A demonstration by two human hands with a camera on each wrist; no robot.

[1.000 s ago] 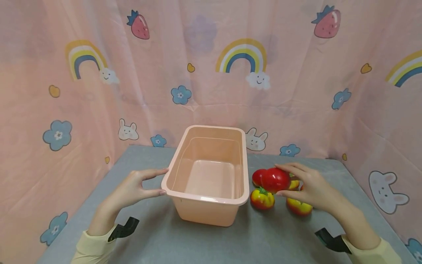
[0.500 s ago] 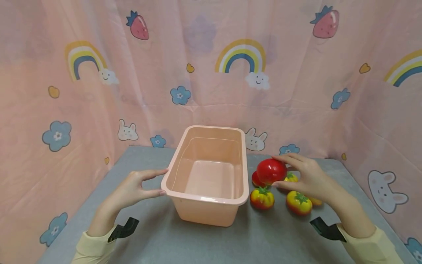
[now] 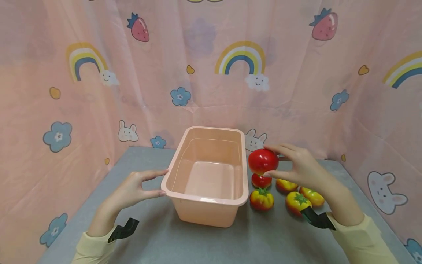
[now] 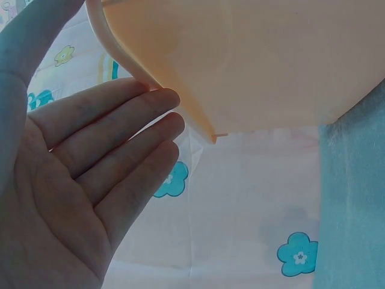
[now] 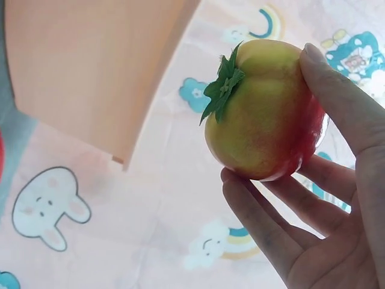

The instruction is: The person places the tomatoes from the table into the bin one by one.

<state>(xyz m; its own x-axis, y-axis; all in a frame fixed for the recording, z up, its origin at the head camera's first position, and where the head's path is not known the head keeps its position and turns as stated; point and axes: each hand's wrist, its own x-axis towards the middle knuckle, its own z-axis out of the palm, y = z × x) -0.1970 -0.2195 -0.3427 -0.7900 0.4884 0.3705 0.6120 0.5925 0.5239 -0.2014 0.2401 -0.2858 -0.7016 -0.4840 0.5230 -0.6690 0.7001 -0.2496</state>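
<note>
I saw the right hand pinching a tomato between thumb and fingers, held up just right of the bin — more tomatoes lay on the table. The left hand, fingers straight, thumb apart, touched the bin's left rim.

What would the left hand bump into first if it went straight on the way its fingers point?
Most likely the peach tub: the left hand is right at the tub's rim, with nothing seen in between. Whether it actually touches is hard to tell.
</note>
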